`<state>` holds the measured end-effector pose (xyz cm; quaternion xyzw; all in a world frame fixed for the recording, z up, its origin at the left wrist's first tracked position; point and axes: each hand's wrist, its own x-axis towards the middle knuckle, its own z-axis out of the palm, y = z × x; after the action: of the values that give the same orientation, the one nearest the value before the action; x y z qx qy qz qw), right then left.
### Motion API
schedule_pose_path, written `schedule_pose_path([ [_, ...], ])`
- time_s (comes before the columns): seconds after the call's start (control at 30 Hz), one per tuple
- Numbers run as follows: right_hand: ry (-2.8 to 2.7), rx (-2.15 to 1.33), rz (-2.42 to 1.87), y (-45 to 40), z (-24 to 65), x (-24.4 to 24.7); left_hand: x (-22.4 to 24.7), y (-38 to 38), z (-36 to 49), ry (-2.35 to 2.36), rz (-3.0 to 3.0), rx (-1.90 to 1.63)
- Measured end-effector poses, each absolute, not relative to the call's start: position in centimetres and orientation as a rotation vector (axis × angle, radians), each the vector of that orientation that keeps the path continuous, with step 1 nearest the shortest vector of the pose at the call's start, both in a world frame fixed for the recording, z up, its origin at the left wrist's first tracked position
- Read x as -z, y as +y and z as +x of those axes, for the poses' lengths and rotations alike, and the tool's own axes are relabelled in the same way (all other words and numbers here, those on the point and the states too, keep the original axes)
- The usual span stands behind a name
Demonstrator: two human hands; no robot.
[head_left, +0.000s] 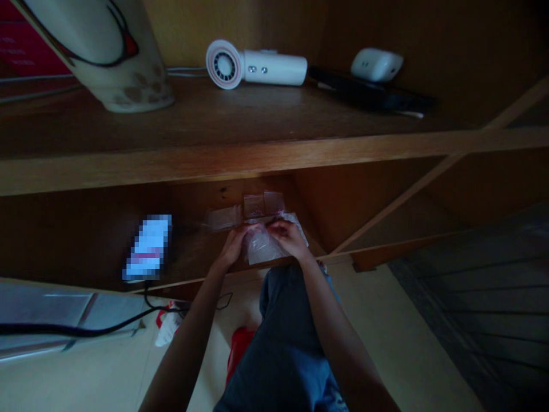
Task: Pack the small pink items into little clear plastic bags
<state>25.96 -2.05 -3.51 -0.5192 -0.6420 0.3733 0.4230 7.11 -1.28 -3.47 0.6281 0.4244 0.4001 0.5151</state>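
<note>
From where I stand, left hand [233, 246] and right hand [292, 238] each have a grip pinching the clear plastic bag [263, 247], right of the lit phone [148, 247]; small packets [254, 206] lie rightward too.

near the lower shelf's [193, 260] front edge, a clear bag [265, 249] is looking like thin, crinkled plastic and catching a soft gloss. the upper shelf [257, 117] is showing smooth brown wood, and toward its back edge a hand-held fan [278, 68] is gleaming in smooth white plastic. blue trousers [283, 343] are looking like matt cloth.
</note>
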Motion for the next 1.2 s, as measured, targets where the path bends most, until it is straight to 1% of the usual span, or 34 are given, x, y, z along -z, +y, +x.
schedule_pose_path([
  [0.5, -1.650, -0.930, -1.263, -2.2, 26.1, 3.1, 3.0, -1.4, 7.4, 1.057, 1.464, -0.927],
  [0.57, -1.625, -0.862, -1.345, -2.2, 26.4, 2.9, 3.1, -1.4, 7.3, 1.055, 1.459, -0.926],
  [0.7, -1.543, -0.573, -1.639, -2.0, 27.5, 2.9, 3.0, -1.5, 7.3, 1.070, 1.477, -0.926],
  [0.77, -1.535, -0.484, -1.754, -1.9, 28.0, 3.0, 2.9, -1.5, 7.4, 1.072, 1.485, -0.925],
  [1.03, -1.615, -0.373, -2.034, -1.0, 28.1, 2.7, 2.8, -1.5, 7.2, 1.035, 1.523, -0.925],
  [1.2, -1.620, -0.357, -2.062, -0.3, 28.2, 3.1, 3.1, -1.5, 7.1, 1.040, 1.540, -0.917],
])
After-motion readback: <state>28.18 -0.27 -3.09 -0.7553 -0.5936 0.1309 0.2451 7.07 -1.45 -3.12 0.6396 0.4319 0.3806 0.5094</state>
